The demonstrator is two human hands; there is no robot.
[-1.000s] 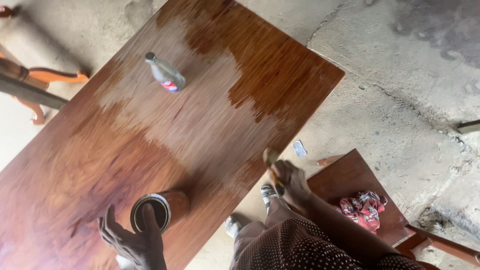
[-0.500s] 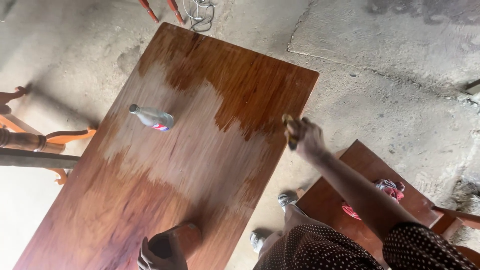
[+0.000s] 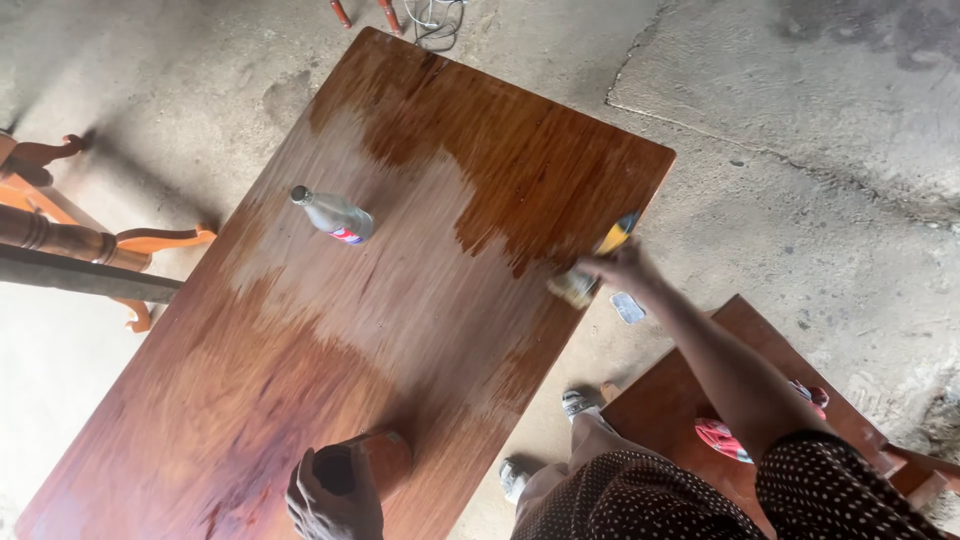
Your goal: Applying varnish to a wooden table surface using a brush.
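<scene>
A long wooden tabletop (image 3: pixel 300 360) lies slanted across the view, partly dark and glossy with stain, paler in the middle. My right hand (image 3: pixel 622 268) grips a yellow-handled paintbrush (image 3: pixel 592 270), its bristles touching the tabletop's right edge near the dark stained patch. My left hand (image 3: pixel 330 500) holds a brown open can (image 3: pixel 362 462) standing on the near end of the tabletop. A small glass bottle (image 3: pixel 333 215) with a red and blue label lies on its side on the pale part of the wood.
Carved orange wooden furniture legs (image 3: pixel 90 250) stand at the left. A smaller wooden board (image 3: pixel 680 400) with a red cloth (image 3: pixel 725 435) on it lies on the concrete floor (image 3: pixel 820 150) at the right. My feet (image 3: pixel 580 405) stand between the board and the tabletop. Cables (image 3: pixel 435 15) lie at the far end.
My right hand has carried the brush further along the tabletop's right edge, toward the dark stained area. The view has shifted, and my left hand stays on the can.
</scene>
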